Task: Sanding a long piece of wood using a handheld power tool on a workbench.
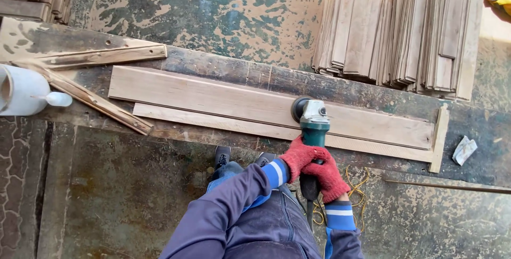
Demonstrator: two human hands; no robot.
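You gripped the grinder (313, 126) with both hands, left (296, 158) and right (327, 176), probably to steady its disc on the plank (213, 98) mid-bench (223, 67).

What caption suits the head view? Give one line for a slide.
Both gloved hands, left hand and right hand, grip a green angle grinder on a long plank.

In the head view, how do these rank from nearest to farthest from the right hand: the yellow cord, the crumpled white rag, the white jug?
Measured from the right hand, which grips the green angle grinder:
1. Yellow cord, on the floor just beside that hand.
2. Crumpled white rag, on the bench toward the right edge.
3. White jug, at the far left edge.
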